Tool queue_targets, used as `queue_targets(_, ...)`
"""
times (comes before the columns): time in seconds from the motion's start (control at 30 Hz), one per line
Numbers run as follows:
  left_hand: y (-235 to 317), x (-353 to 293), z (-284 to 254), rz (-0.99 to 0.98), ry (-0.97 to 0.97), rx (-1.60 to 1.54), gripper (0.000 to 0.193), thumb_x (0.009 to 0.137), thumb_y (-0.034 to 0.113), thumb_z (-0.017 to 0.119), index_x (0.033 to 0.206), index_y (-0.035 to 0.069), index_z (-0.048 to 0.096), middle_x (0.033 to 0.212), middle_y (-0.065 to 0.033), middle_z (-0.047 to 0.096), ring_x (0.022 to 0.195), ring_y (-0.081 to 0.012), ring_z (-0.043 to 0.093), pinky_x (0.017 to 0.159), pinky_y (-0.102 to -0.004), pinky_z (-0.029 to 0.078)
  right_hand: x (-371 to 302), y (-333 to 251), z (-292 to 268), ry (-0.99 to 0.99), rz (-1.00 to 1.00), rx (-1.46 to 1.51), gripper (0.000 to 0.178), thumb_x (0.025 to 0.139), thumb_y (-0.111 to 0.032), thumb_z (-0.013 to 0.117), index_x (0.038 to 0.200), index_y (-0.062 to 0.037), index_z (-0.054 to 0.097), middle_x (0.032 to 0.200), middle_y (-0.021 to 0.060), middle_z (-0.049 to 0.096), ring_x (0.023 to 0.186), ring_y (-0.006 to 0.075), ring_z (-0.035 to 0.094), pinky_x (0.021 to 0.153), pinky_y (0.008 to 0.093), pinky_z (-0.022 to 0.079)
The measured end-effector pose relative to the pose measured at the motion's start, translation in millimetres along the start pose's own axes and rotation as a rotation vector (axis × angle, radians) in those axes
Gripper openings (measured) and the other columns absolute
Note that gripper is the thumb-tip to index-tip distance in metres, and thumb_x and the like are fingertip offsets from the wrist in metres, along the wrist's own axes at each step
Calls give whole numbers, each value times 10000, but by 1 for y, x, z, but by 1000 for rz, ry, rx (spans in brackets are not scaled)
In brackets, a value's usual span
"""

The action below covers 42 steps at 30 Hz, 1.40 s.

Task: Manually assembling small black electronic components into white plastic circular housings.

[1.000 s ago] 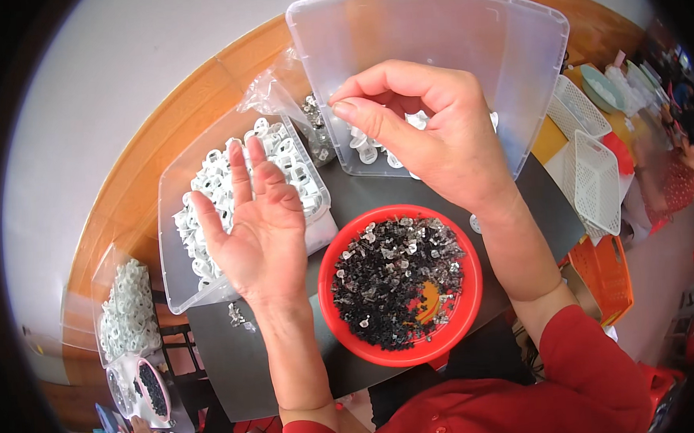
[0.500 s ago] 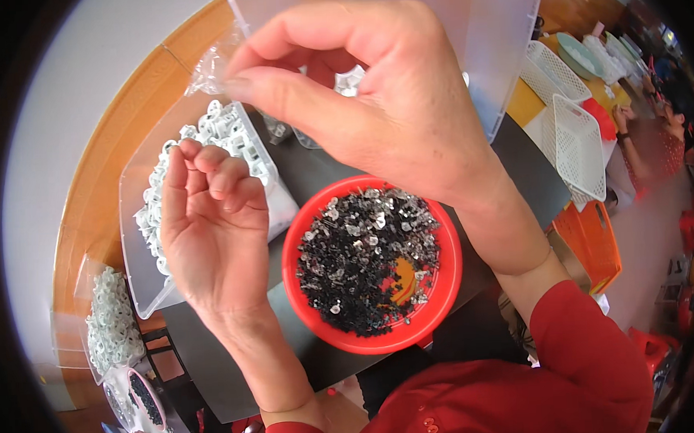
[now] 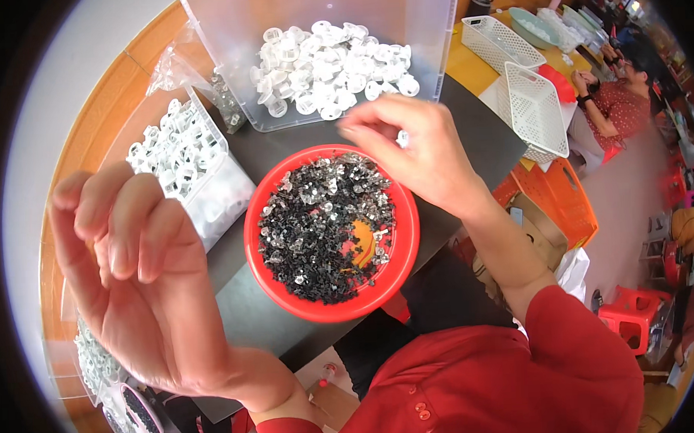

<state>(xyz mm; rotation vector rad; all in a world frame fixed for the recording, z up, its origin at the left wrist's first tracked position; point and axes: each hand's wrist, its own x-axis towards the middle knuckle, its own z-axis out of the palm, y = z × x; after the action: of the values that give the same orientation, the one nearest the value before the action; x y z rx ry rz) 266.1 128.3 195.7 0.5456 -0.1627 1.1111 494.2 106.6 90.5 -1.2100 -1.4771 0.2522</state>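
My left hand [image 3: 145, 283] is raised at the left, palm up, fingers loosely curled and apart. Nothing shows in its palm. Thumb and fingertips of my right hand [image 3: 429, 151] come together above the far right rim of a red basin [image 3: 410, 237]. A small white plastic piece [image 3: 402, 138] shows inside its curled fingers, partly hidden. The basin holds many tiny black parts [image 3: 302, 253] and small clear plastic parts [image 3: 332, 188]. Beyond it, a translucent bin [image 3: 216, 52] contains round white plastic pieces [image 3: 333, 66].
A clear tub [image 3: 222, 199] of white plastic parts stands left of the basin on the dark table [image 3: 467, 126]. A bag of small parts [image 3: 226, 102] is wedged beside the bin. White baskets [image 3: 536, 111] and an orange crate [image 3: 567, 199] are at right, near a seated person [image 3: 617, 104].
My right hand has dropped from high over the table to near the basin, uncovering the bin of white pieces. My left hand has shifted left and looks larger. The whole view has shifted.
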Motion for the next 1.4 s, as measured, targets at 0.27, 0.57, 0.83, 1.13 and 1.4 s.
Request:
queue_targets(0.27, 6, -32, 24, 89, -62, 167, 47, 983, 80, 469, 960, 43, 450, 801, -33, 388, 653, -122, 382, 603, -275, 319, -89, 60, -31, 173, 333, -195, 112, 836, -108, 687, 868, -1, 677, 766, 103, 650, 557, 169, 587, 535, 287, 455)
queue_targets(0.57, -5, -125, -86, 491, 600, 1604, 159, 954, 150, 563, 902, 15, 628, 753, -7, 552, 656, -61, 447, 598, -209, 343, -72, 85, -56, 109, 335, -91, 155, 855, -157, 683, 909, -14, 710, 732, 43, 697, 617, 58, 590, 565, 242, 470)
queue_targets(0.83, 0, -176, -152, 215, 763, 1599, 160, 925, 163, 631, 904, 6, 655, 711, 6, 555, 624, -34, 429, 561, -168, 327, -52, 166, -104, 359, 352, -601, 276, 835, -287, 699, 1048, -111, 699, 985, 101, 678, 929, 216, 635, 831, 390, 461)
queue_targets(1.13, -7, -176, -143, 107, 686, 1867, 208, 925, 213, 636, 891, 9, 664, 741, 11, 587, 673, -49, 486, 609, -193, 381, -45, 178, -93, 143, 603, -988, 492, 903, -451, 547, 1308, -173, 546, 1293, 142, 556, 1238, 316, 484, 999, 570, 285)
queue_targets(1.4, 0, -177, -151, 148, 656, 1708, 147, 916, 165, 648, 936, 26, 691, 763, 21, 593, 650, -31, 444, 599, -166, 347, -40, 178, -88, 127, 594, -1018, 489, 906, -458, 530, 1309, -182, 546, 1298, 136, 556, 1238, 307, 491, 1025, 588, 274)
